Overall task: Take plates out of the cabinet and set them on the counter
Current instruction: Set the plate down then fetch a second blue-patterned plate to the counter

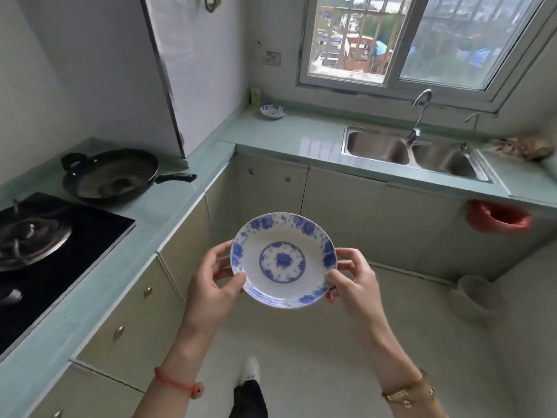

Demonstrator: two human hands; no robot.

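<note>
I pinched the plate (283, 260) by its rim with my left hand (211, 285) and right hand (352, 282), judging it best kept level until over the counter (289, 131).

Left hand (211, 282): thumb above, fingers curled beneath plate (283, 260) rim.
Right hand (352, 279): same pinch, opposite rim.
Forearms (177, 354): extended forward, converging.

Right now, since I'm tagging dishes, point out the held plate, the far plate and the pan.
held plate (282, 260): head view, on its blue centre ring.
far plate (273, 111): head view, on its middle.
pan (111, 176): head view, on its dark inside.
</note>
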